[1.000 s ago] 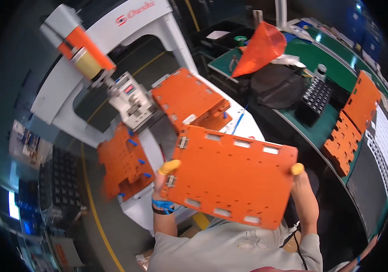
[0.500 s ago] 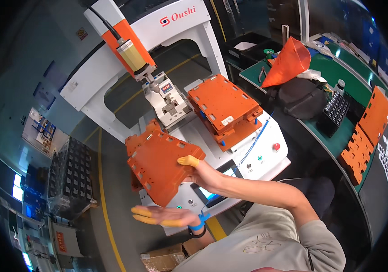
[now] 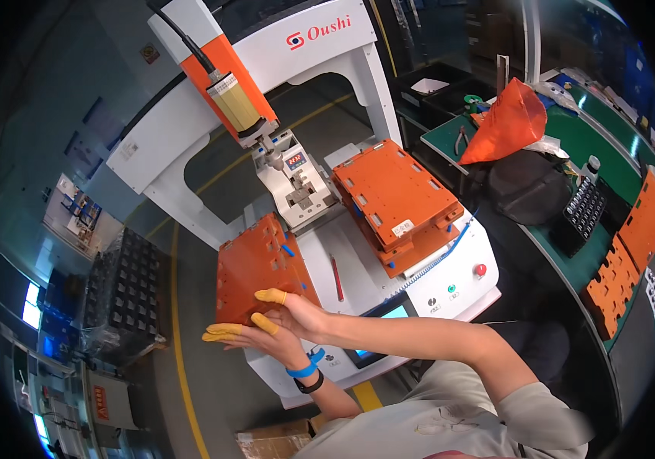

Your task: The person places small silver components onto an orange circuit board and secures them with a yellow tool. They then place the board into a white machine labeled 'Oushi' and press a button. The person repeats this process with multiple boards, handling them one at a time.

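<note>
1. Orange slotted panel (image 3: pixel 243 268): we find it directly beyond both hands, at the left side of the white machine bench (image 3: pixel 461 294). Its long axis seems to run outward from the fingers, but they cover the near corner, so we cannot be sure.
2. Left hand (image 3: pixel 278 344): we see it low at the panel's near edge, fingers outstretched in yellow finger cots (image 3: pixel 224 329), thumb apart from them. A blue wrist strap (image 3: pixel 306 365) circles its wrist.
3. Right hand (image 3: pixel 302 312): it sits just above and to the right of the left one, a cotted digit over the panel's near edge. We cannot tell whether it pinches the panel or merely rests there.
4. Both hands are close to the same edge; the right is nearer the panel's right-hand corner, the left nearer its left. We note the right forearm reaching across from the right, while the left rises from below.
5. Outward and right of the hands, we see a red rod (image 3: pixel 337 278), then a stack of orange panels (image 3: pixel 398 191) well apart from the fingers. Between the two orange groups, farther out, stands a white fixture with a red display (image 3: pixel 297 172).
</note>
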### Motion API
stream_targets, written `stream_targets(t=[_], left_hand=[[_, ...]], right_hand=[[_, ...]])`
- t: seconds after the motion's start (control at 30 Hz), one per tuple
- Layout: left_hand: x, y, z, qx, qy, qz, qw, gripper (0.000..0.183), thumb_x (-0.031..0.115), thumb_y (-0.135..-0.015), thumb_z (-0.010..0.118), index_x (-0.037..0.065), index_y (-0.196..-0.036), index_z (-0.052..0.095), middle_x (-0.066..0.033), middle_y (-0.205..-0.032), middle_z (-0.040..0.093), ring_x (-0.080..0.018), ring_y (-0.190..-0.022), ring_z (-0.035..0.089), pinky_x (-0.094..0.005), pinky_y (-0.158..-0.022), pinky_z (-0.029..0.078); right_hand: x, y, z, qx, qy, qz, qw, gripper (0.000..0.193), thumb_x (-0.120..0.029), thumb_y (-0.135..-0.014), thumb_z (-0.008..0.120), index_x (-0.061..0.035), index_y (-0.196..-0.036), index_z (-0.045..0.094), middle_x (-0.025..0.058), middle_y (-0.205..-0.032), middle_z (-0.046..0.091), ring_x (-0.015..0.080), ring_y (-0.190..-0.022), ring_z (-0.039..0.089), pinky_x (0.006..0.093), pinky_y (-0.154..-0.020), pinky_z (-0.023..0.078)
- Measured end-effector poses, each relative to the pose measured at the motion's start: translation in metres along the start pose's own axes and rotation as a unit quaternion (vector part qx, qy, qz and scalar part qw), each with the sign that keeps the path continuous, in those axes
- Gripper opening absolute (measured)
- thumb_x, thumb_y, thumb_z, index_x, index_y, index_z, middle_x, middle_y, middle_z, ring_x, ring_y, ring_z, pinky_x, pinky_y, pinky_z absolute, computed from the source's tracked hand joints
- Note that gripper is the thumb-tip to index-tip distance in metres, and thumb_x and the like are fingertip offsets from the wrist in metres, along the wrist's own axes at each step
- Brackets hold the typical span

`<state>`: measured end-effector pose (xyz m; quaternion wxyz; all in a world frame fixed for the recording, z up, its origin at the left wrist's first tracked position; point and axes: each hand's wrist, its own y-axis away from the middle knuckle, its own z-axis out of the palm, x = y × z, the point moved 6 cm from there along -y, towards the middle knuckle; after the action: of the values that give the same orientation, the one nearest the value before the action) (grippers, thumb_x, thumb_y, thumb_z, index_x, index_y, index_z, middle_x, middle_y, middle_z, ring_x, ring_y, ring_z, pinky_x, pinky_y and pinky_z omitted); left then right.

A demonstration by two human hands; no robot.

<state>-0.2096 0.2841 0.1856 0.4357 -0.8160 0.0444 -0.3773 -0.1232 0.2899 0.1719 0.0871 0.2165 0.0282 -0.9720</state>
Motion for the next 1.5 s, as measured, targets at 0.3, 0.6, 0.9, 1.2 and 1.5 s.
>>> stream_targets(t=[0.3, 0.6, 0.9, 1.2, 1.5], left_hand=[[-0.031, -0.036, 0.02, -0.055, -0.058, -0.025, 0.996, 0.098, 0.063, -0.099, 0.04, -0.001, -0.157, -0.007, -0.0272, -0.164, -0.006, -0.0388, -0.153, -0.006, -0.0596, -0.12, -0.006], [-0.048, -0.025, 0.028, -0.089, -0.109, -0.035, 0.99, 0.101, 0.064, -0.098, 0.041, -0.004, -0.156, -0.007, -0.0286, -0.164, -0.004, -0.0416, -0.152, -0.01, -0.0657, -0.116, -0.005], [-0.056, 0.009, 0.022, -0.103, -0.179, -0.019, 0.978, 0.093, 0.056, -0.103, 0.038, -0.007, -0.155, -0.005, -0.0281, -0.164, -0.005, -0.0469, -0.15, -0.011, -0.0655, -0.117, -0.002], [-0.127, 0.118, 0.032, -0.095, -0.101, -0.146, 0.98, 0.081, 0.046, -0.106, 0.035, -0.005, -0.156, -0.004, -0.0307, -0.162, -0.006, -0.0426, -0.152, -0.003, -0.0541, -0.122, 0.001], [-0.124, 0.232, 0.038, -0.256, -0.098, -0.093, 0.957, 0.072, 0.032, -0.106, 0.041, -0.015, -0.152, 0.012, -0.0352, -0.16, 0.005, -0.0474, -0.15, 0.005, -0.0496, -0.124, 0.006]], right_hand=[[0.009, -0.032, 0.004, -0.036, 0.095, 0.046, 0.994, 0.044, -0.044, -0.101, 0.053, -0.0101, -0.13, 0.058, 0.008, -0.134, 0.058, 0.0186, -0.122, 0.054, 0.0382, -0.106, 0.041], [-0.046, 0.055, -0.002, -0.071, 0.417, 0.089, 0.902, 0.051, -0.031, -0.102, 0.051, 0.0055, -0.137, 0.052, 0.0179, -0.134, 0.06, 0.0236, -0.123, 0.06, 0.0341, -0.107, 0.045], [-0.178, 0.165, -0.018, 0.068, 0.549, -0.013, 0.833, 0.035, -0.008, -0.094, 0.049, 0.0073, -0.123, 0.062, 0.0197, -0.114, 0.071, 0.0225, -0.104, 0.07, 0.0315, -0.088, 0.057], [-0.223, 0.196, -0.079, 0.107, 0.91, -0.329, 0.23, 0.068, -0.048, -0.093, 0.06, 0.0038, -0.137, 0.052, 0.0205, -0.143, 0.051, 0.0352, -0.142, 0.037, 0.0477, -0.118, 0.025], [-0.225, 0.201, -0.089, 0.112, 0.896, -0.352, 0.247, 0.065, -0.047, -0.095, 0.057, 0.0042, -0.135, 0.053, 0.0193, -0.14, 0.053, 0.0353, -0.139, 0.04, 0.046, -0.117, 0.029]])
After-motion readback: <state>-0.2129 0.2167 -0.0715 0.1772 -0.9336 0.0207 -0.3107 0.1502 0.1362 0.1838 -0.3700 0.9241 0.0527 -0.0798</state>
